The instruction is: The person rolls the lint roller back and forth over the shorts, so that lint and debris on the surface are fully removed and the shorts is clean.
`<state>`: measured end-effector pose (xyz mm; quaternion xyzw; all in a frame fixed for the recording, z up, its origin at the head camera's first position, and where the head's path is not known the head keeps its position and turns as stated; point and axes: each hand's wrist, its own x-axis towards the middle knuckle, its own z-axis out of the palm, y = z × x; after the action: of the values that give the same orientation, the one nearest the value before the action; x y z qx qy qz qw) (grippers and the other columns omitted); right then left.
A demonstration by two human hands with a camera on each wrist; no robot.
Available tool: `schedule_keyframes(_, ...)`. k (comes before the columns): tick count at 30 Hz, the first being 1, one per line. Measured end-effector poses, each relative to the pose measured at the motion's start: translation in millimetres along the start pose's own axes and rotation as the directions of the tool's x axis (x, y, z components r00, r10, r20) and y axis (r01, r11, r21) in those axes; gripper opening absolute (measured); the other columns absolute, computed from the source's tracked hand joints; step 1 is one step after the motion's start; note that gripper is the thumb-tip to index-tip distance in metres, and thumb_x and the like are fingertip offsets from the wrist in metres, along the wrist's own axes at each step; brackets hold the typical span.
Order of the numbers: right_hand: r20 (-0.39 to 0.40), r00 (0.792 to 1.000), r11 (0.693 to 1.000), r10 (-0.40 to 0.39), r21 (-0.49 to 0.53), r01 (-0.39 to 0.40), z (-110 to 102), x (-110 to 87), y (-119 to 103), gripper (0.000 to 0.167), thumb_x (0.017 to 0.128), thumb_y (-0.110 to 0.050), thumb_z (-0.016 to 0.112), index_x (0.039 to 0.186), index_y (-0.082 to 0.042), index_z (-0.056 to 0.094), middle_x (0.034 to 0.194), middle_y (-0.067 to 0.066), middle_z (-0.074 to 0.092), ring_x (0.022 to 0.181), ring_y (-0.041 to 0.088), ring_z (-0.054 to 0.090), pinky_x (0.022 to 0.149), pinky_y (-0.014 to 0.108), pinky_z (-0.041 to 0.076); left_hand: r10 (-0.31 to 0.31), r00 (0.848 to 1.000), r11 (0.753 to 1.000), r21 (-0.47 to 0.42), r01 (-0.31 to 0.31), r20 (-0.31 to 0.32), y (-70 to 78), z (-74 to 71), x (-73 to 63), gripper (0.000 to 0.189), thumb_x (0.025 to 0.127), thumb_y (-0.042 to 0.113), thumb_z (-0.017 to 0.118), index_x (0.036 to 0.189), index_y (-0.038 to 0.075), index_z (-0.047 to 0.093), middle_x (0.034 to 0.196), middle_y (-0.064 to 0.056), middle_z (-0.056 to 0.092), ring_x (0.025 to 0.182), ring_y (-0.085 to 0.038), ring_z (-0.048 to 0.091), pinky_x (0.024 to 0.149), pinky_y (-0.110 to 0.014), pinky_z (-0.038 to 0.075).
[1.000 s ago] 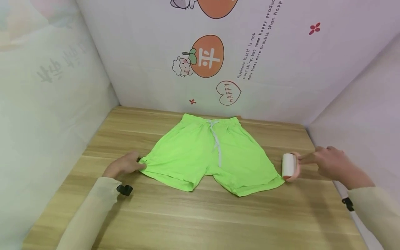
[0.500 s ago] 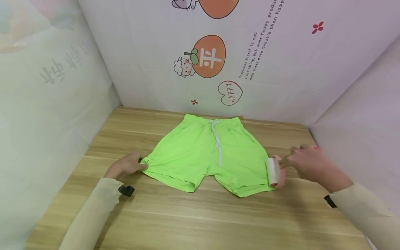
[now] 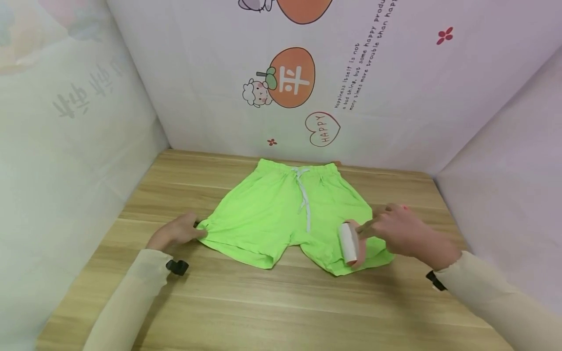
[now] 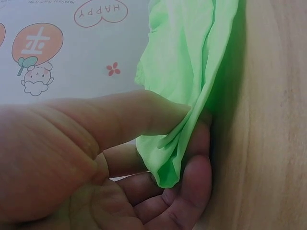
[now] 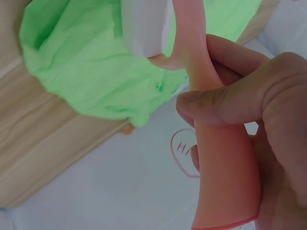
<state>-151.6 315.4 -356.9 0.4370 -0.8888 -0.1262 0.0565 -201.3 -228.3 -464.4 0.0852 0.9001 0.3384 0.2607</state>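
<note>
Bright green shorts (image 3: 263, 209) with a white drawstring (image 3: 304, 195) lie spread on the wooden table, waistband toward the back wall. At the left leg's outer hem corner, my left hand (image 3: 179, 229) pinches the fabric; the left wrist view shows the thumb pressing the gathered cloth (image 4: 177, 139) against curled fingers. My right hand (image 3: 401, 229) grips the pink handle (image 5: 225, 167) of a lint roller (image 3: 350, 243), thumb across its neck. The white roll (image 5: 146, 26) is over the right leg of the shorts, near its hem, and overlaps the cloth in the head view.
The wooden table (image 3: 246, 312) is bounded by a printed back wall (image 3: 210, 87), a left wall (image 3: 66, 161) and a right wall (image 3: 518, 161), all pale. A small orange bit (image 3: 337, 163) shows behind the waistband's right end.
My right hand has moved the lint roller leftward, from beside the right leg's outer hem corner onto the middle of that leg. My left hand keeps its pinch in the same place.
</note>
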Motion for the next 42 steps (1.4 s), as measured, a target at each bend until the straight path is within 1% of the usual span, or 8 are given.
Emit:
schedule_keyframes(4, -0.009, 1.0, 1.0, -0.007, 0.024, 0.007, 0.1, 14.4, -11.6, 0.08, 0.059, 0.026, 0.073, 0.108, -0.037, 0.083, 0.106, -0.02, 0.079, 0.064, 0.01, 0.043, 0.055, 0.023, 0.027, 0.0, 1.0, 1.0, 0.001, 0.0, -0.003, -1.0, 0.1, 0.0, 0.058, 0.098, 0.013, 0.06, 0.148, -0.013, 0.05, 0.069, 0.002, 0.038, 0.059, -0.012, 0.035, 0.055, -0.027, 0.035)
schedule_keyframes(12, -0.032, 0.999, 0.994, 0.001, 0.108, 0.002, 4.7, 43.5, -30.6, 0.079, 0.065, 0.028, 0.064, 0.112, -0.034, 0.083, 0.117, -0.016, 0.079, 0.072, 0.012, 0.051, 0.06, 0.025, 0.033, 0.011, 1.0, 1.0, -0.016, -0.011, -0.001, -0.6, 0.7, -1.4, 0.058, 0.098, 0.013, 0.061, 0.149, -0.012, 0.05, 0.07, 0.002, 0.042, 0.06, -0.013, 0.038, 0.056, -0.028, 0.037)
schedule_keyframes(20, -0.049, 0.999, 0.987, 0.005, 0.159, 0.003, 6.0, 70.9, -37.0, 0.078, 0.066, 0.029, 0.063, 0.113, -0.031, 0.083, 0.121, -0.012, 0.078, 0.077, 0.013, 0.056, 0.064, 0.026, 0.038, 0.015, 1.0, 0.999, -0.032, -0.015, 0.0, -3.8, 1.1, 0.3, 0.06, 0.099, 0.011, 0.06, 0.152, -0.011, 0.046, 0.072, 0.001, 0.041, 0.059, -0.013, 0.036, 0.055, -0.027, 0.037)
schedule_keyframes(30, -0.053, 0.998, 0.984, -0.031, 0.175, 0.04, 4.0, 116.0, -43.8, 0.077, 0.07, 0.026, 0.059, 0.115, -0.031, 0.082, 0.122, -0.015, 0.078, 0.077, 0.014, 0.056, 0.06, 0.026, 0.035, 0.022, 1.0, 0.999, -0.046, -0.022, -0.006, -5.8, 0.1, 0.7, 0.059, 0.098, 0.011, 0.062, 0.151, -0.01, 0.048, 0.069, 0.003, 0.039, 0.059, -0.013, 0.035, 0.055, -0.027, 0.036)
schedule_keyframes(33, -0.055, 0.998, 0.983, -0.042, 0.178, 0.051, 3.0, 130.1, -47.7, 0.075, 0.073, 0.026, 0.06, 0.118, -0.03, 0.082, 0.122, -0.015, 0.078, 0.076, 0.015, 0.055, 0.059, 0.026, 0.03, 0.019, 1.0, 0.999, -0.042, -0.02, -0.012, -4.3, -0.5, 0.5, 0.05, 0.098, 0.011, 0.062, 0.144, -0.008, 0.058, 0.072, 0.002, 0.04, 0.061, -0.014, 0.037, 0.057, -0.028, 0.037)
schedule_keyframes(35, -0.046, 0.998, 0.982, -0.048, 0.18, 0.056, 2.5, 140.3, -51.3, 0.074, 0.075, 0.025, 0.062, 0.12, -0.03, 0.081, 0.123, -0.015, 0.077, 0.078, 0.015, 0.057, 0.06, 0.027, 0.033, 0.005, 1.0, 0.999, -0.053, -0.006, -0.018, -1.8, 0.0, -0.5, 0.04, 0.099, 0.011, 0.062, 0.135, -0.007, 0.065, 0.075, 0.001, 0.04, 0.063, -0.014, 0.038, 0.059, -0.029, 0.038)
schedule_keyframes(40, -0.03, 0.997, 0.977, -0.077, 0.198, 0.082, 1.2, 169.5, -65.0, 0.071, 0.077, 0.02, 0.068, 0.124, -0.032, 0.079, 0.122, -0.015, 0.077, 0.083, 0.017, 0.061, 0.063, 0.031, 0.041, -0.004, 1.0, 0.998, -0.06, 0.003, -0.017, 3.0, 0.6, -4.7, 0.041, 0.099, 0.011, 0.062, 0.135, -0.008, 0.064, 0.077, 0.0, 0.043, 0.063, -0.014, 0.037, 0.059, -0.029, 0.038)
schedule_keyframes(42, -0.044, 0.995, 0.974, -0.093, 0.204, 0.1, 1.5, 181.5, -71.5, 0.07, 0.078, 0.019, 0.07, 0.124, -0.032, 0.079, 0.122, -0.015, 0.078, 0.083, 0.018, 0.062, 0.062, 0.03, 0.041, 0.014, 1.0, 0.999, -0.048, -0.014, -0.012, 3.8, 0.1, -5.2, 0.049, 0.099, 0.011, 0.062, 0.143, -0.01, 0.058, 0.078, -0.002, 0.046, 0.064, -0.015, 0.038, 0.061, -0.03, 0.038)
